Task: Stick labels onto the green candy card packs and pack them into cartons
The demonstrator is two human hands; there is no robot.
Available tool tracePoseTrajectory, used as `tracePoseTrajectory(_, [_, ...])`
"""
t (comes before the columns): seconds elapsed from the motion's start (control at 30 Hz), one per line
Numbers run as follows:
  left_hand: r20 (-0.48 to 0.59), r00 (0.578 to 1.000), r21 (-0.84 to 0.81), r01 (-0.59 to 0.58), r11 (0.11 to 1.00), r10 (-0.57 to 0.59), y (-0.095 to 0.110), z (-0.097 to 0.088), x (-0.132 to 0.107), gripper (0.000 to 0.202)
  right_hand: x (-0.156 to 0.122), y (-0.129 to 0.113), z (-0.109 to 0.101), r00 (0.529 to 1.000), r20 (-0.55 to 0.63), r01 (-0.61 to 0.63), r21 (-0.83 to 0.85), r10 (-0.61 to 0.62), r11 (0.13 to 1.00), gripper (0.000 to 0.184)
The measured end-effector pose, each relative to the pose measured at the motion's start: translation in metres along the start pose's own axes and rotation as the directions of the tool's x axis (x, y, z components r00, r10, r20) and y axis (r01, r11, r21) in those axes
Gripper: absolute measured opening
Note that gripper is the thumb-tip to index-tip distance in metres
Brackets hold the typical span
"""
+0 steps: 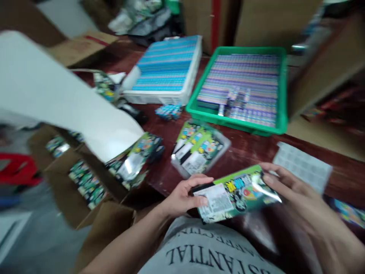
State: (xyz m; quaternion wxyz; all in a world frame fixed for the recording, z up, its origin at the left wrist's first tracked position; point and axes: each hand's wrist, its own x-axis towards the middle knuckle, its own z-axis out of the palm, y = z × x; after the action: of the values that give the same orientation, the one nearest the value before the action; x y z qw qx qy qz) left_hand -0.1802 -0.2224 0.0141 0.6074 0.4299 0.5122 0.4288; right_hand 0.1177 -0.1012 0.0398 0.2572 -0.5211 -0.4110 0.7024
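A glossy green and black printed packet (242,194) with yellow and blue lettering and a white label is held low in front of my body. My left hand (185,194) grips its left end, the thumb lying on the label. My right hand (291,190) pinches the upper right corner, and a small white piece shows by its fingers. Just beyond sits a clear plastic tray (222,142) with several similar packets in it. To the right of that lies a pale sheet with rows of rectangles (303,165), close to my right hand.
A green crate (285,95) and a white crate (159,97), both packed with small boxes, stand at the back. More packets (137,156) are stacked left. An open carton (62,186) holds similar packets. A large white panel (65,91) juts in from the left.
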Motion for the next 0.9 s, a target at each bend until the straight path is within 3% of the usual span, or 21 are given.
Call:
tracePoseTrajectory(0.07, [-0.036,0.998,-0.137,0.047,0.989,-0.052,-0.004,-0.02,-0.019,0.06,0.009,-0.004,0.023,0.957,0.247,-0.159,0.01,0.151,0.987,0.052])
tracePoseTrajectory(0.17, [-0.151,0.987,-0.204,0.017,0.979,-0.049,-0.005,-0.054,-0.052,0.06,0.029,-0.01,0.077,0.783,0.573,-0.267,-0.042,0.242,0.963,0.059])
tracePoseTrajectory(0.2, [-0.215,0.976,-0.15,-0.005,0.989,-0.028,-0.001,-0.063,-0.064,0.058,0.037,-0.012,0.098,0.757,0.61,-0.251,-0.061,0.235,0.966,0.06])
tracePoseTrajectory(0.27, [-0.41,0.909,0.123,-0.026,0.992,0.075,0.012,-0.078,-0.087,0.044,0.058,-0.021,0.141,0.79,0.58,-0.17,-0.102,0.198,0.98,0.054])
tracePoseTrajectory(0.3, [-0.53,0.83,0.316,0.0,0.949,0.176,0.021,-0.083,-0.097,0.036,0.07,-0.027,0.161,0.823,0.542,-0.124,-0.123,0.171,0.985,0.05])
tracePoseTrajectory(0.33, [-0.625,0.716,0.5,0.061,0.864,0.311,0.032,-0.087,-0.107,0.03,0.083,-0.034,0.181,0.849,0.511,-0.074,-0.136,0.134,0.988,0.045])
tracePoseTrajectory(0.4, [-0.66,0.468,0.733,0.23,0.64,0.588,0.053,-0.093,-0.121,0.029,0.11,-0.049,0.219,0.86,0.51,0.08,-0.168,0.017,0.983,0.035])
tracePoseTrajectory(0.43, [-0.619,0.389,0.785,0.302,0.541,0.682,0.062,-0.096,-0.124,0.034,0.123,-0.055,0.24,0.844,0.532,0.192,-0.196,-0.06,0.962,0.03])
tracePoseTrajectory(0.47, [-0.569,0.364,0.817,0.354,0.456,0.737,0.068,-0.1,-0.125,0.043,0.134,-0.06,0.261,0.815,0.562,0.318,-0.234,-0.139,0.919,0.028])
tracePoseTrajectory(0.5, [-0.519,0.394,0.842,0.39,0.373,0.759,0.072,-0.105,-0.123,0.051,0.144,-0.064,0.282,0.774,0.6,0.446,-0.291,-0.202,0.847,0.03])
tracePoseTrajectory(0.53, [-0.478,0.456,0.86,0.418,0.293,0.751,0.072,-0.111,-0.118,0.059,0.151,-0.067,0.303,0.752,0.616,0.512,-0.322,-0.234,0.796,0.031])
tracePoseTrajectory(0.6, [-0.429,0.622,0.878,0.456,0.143,0.655,0.064,-0.126,-0.105,0.069,0.161,-0.07,0.336,0.725,0.63,0.596,-0.372,-0.278,0.712,0.028])
tracePoseTrajectory(0.67, [-0.422,0.744,0.881,0.471,0.041,0.519,0.051,-0.141,-0.091,0.062,0.167,-0.071,0.348,0.717,0.61,0.654,-0.421,-0.338,0.629,0.019])
tracePoseTrajectory(0.73, [-0.434,0.787,0.875,0.484,-0.002,0.438,0.04,-0.149,-0.081,0.049,0.169,-0.068,0.332,0.719,0.556,0.688,-0.479,-0.418,0.546,0.022])
tracePoseTrajectory(0.83, [-0.42,0.746,0.878,0.477,0.025,0.516,0.039,-0.139,-0.065,0.045,0.17,-0.052,0.265,0.724,0.409,0.67,-0.609,-0.556,0.425,0.045])
tracePoseTrajectory(0.9, [-0.35,0.718,0.927,0.357,0.113,0.602,0.043,-0.115,-0.041,0.046,0.168,-0.035,0.21,0.732,0.294,0.597,-0.711,-0.615,0.371,0.045])
